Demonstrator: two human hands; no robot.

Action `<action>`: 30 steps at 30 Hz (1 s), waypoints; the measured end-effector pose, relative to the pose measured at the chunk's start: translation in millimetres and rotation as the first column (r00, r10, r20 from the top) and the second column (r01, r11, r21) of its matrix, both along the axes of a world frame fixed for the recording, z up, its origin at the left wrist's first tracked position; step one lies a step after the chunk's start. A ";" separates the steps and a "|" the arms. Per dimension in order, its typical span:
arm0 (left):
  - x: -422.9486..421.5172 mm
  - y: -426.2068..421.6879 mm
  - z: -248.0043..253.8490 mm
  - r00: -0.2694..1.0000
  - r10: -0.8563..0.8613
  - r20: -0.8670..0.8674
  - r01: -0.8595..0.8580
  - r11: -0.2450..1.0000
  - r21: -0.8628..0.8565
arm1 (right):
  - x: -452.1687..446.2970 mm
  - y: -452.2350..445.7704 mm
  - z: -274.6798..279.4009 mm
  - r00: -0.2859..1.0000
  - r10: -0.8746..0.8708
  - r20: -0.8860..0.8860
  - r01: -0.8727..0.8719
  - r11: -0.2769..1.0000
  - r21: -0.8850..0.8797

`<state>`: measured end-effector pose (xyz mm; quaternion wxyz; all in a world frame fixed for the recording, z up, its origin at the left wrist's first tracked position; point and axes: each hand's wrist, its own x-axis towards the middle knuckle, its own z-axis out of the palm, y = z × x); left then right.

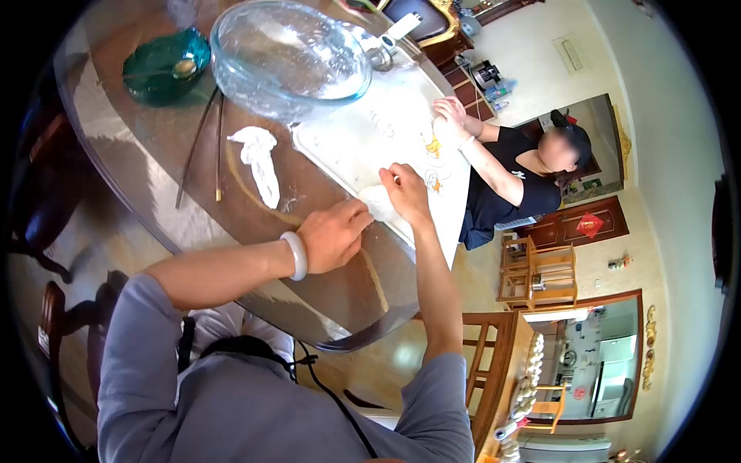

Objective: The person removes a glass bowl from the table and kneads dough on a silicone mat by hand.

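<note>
My left hand (336,235), with a pale bangle at the wrist, is closed, its fingertips touching a thin, whitish, soft-looking piece (376,202) at the near edge of a white tray (340,158). On the other side of that piece is my right hand (407,194), its fingers curled in a pinch. What lies between the right fingertips is too small to make out. Duck-like orange prints decorate the tray. A crumpled white cloth or tissue (261,163) lies left of it on the glass-topped table (193,208).
A large clear glass bowl (289,58) stands at the tray's far left corner. Near it are a green glass dish (166,68) and two chopsticks (219,150). Across the tray sits a person in black (513,166), hands together above it. A wooden chair (536,270) stands farther off.
</note>
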<state>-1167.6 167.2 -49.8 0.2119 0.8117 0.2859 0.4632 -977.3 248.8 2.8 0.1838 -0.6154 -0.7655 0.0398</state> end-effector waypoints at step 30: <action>1.5 -4.8 -5.0 0.995 -0.083 -0.054 0.082 0.996 -0.020 | -19.8 11.0 -24.0 0.987 0.019 0.158 -0.049 0.982 0.184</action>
